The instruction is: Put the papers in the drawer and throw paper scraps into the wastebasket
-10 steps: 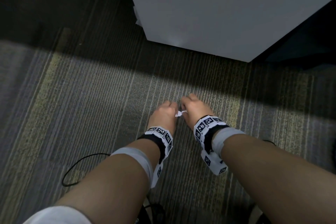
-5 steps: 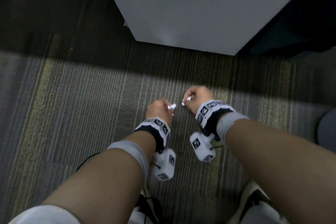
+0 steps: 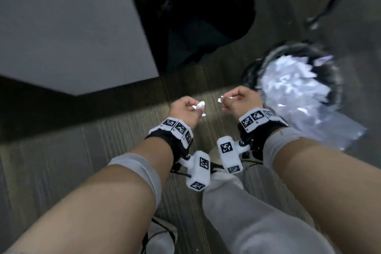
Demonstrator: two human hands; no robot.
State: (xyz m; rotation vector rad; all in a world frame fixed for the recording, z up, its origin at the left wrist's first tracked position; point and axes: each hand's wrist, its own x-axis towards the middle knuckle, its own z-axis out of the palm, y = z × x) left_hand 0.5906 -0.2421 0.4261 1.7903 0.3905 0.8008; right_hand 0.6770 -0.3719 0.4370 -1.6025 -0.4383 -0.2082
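My left hand (image 3: 185, 107) is closed on a small white paper scrap (image 3: 199, 107) that sticks out between its fingers. My right hand (image 3: 241, 102) pinches another white paper scrap (image 3: 221, 99). Both fists are held above the striped carpet, a short gap apart. Just right of my right hand stands a round dark wastebasket (image 3: 327, 64) lined with a clear bag and filled with white paper scraps (image 3: 292, 82). The view is blurred by motion.
A grey cabinet (image 3: 68, 27) fills the upper left. A dark bag or chair base (image 3: 195, 16) lies between it and the wastebasket. My knee in grey trousers (image 3: 247, 212) and a shoe (image 3: 160, 239) are below the hands. A black chair leg (image 3: 334, 0) crosses the top right.
The view has swung right, bringing the wastebasket into sight. Both hands rose from the carpet and drew apart, each now holding a scrap.
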